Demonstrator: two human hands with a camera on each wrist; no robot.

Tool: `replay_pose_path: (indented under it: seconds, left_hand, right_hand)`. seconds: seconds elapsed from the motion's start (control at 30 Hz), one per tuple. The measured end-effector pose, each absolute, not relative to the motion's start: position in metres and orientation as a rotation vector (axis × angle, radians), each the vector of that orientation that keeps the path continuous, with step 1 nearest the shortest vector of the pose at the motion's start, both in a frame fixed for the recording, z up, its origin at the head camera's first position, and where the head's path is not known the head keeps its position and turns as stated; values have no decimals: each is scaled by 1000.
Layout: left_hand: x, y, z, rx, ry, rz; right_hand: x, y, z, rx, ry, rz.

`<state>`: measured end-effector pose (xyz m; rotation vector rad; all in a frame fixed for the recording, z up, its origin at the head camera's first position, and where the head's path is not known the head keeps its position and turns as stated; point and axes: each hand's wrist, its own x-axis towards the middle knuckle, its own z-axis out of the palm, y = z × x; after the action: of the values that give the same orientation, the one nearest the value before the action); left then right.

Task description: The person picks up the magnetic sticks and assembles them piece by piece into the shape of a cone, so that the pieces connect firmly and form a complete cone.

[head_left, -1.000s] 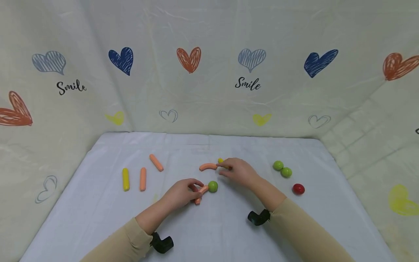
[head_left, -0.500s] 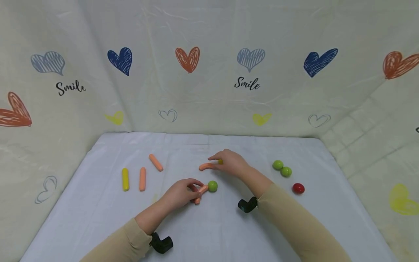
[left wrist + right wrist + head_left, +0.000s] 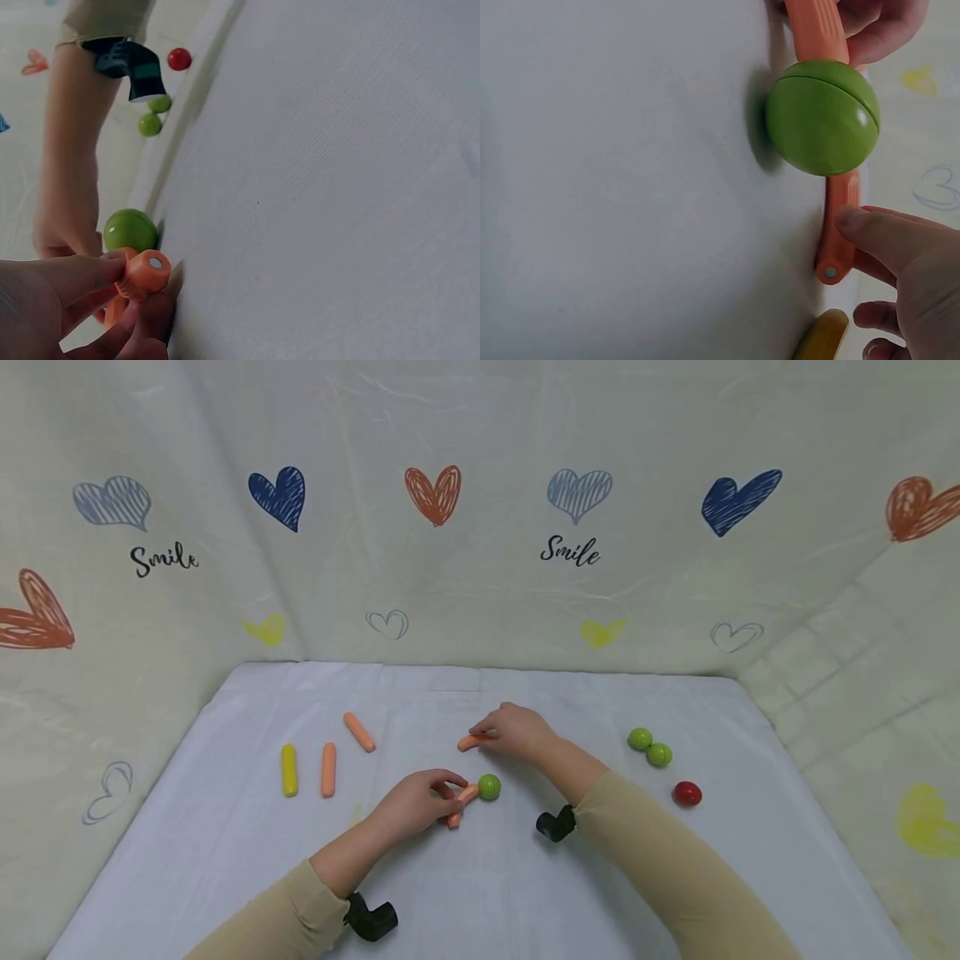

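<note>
My left hand (image 3: 412, 803) pinches an orange magnetic rod (image 3: 468, 792) near the middle of the table. A green ball (image 3: 489, 787) sits at the rod's far end; in the right wrist view the two meet. Farther back, my right hand (image 3: 519, 732) pinches a curved orange rod (image 3: 468, 742) between thumb and fingers. A silvery disc shows at that rod's end in the right wrist view, as on the end of the left rod (image 3: 150, 268) in the left wrist view. Beside my right hand's lower fingers lies a yellow rod (image 3: 823, 336), hidden from the head view.
On the left of the white table (image 3: 420, 902) lie a yellow rod (image 3: 289, 770), an upright-lying orange rod (image 3: 328, 770) and a slanted orange rod (image 3: 359, 732). Two green balls (image 3: 659, 755) and a red ball (image 3: 687, 793) rest on the right. A printed cloth (image 3: 480, 568) stands behind.
My right hand has moved left over the curved orange rod and now pinches it, covering the small yellow rod seen before. My left hand stays in place with its orange rod.
</note>
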<state>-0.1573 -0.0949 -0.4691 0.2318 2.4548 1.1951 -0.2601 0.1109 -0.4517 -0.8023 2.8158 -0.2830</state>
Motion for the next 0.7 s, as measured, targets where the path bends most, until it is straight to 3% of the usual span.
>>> replay_pose_path:
  seconds: [0.3,0.7]
  left_hand:
    - [-158,-96,-471,239,2458,1191]
    - [-157,-97,-470,253,2456,1187]
  right_hand:
    - [-261,109,-458,-868,2876,-251]
    - [-253,113,-451,-632,2872,-401]
